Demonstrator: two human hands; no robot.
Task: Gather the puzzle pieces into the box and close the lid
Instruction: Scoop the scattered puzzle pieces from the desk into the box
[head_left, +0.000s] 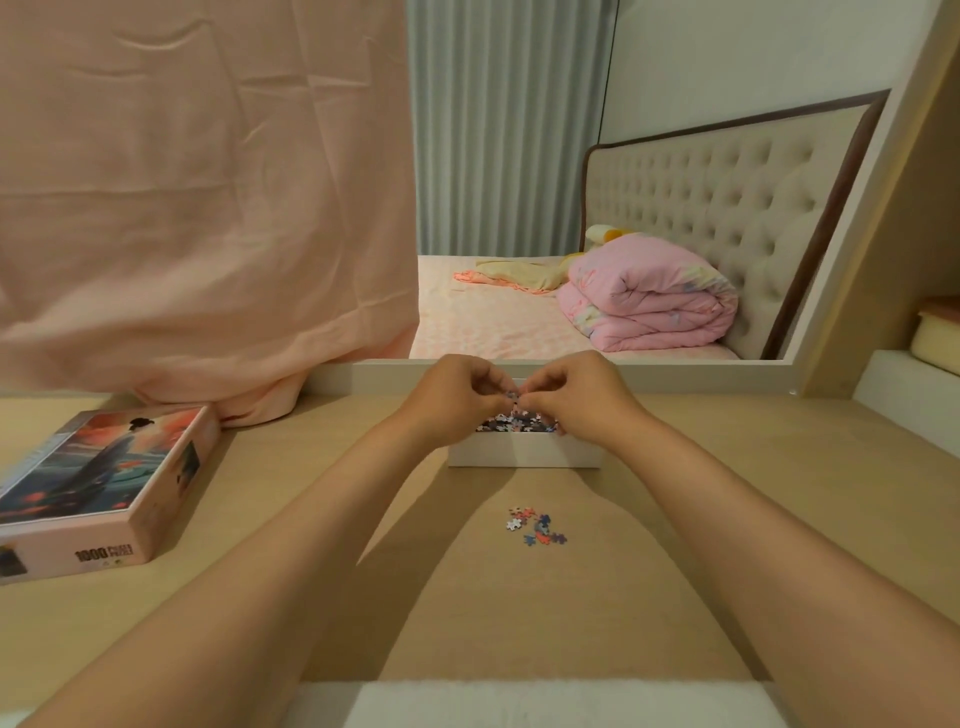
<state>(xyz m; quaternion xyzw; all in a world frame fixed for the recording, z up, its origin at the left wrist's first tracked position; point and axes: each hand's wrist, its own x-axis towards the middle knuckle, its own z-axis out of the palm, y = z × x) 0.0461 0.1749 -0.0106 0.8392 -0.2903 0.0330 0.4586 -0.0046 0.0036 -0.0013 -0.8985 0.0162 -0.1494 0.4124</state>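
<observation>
The white box (524, 453) stands open on the bench (727, 467) in front of the person. It already holds a heap of puzzle pieces (514, 422), so most of the gathering looks done. A small group of loose pieces (536, 526) lies on the bench, nearer to the person than the box and apart from it. The lid (104, 478), with the picture on its top, lies well apart to the left on the bench, not on the box. I judge that what is left is to bring this last group into the box and then to put the lid on. Both arms reach forward, and the two hands meet above the box. The left hand (452, 395) and the right hand (576, 397) have their fingers (491, 387) curled, with the tips close together. Between them they pinch a few of the puzzle pieces just over the heap. How many they hold I cannot tell, because the pieces are too small.
</observation>
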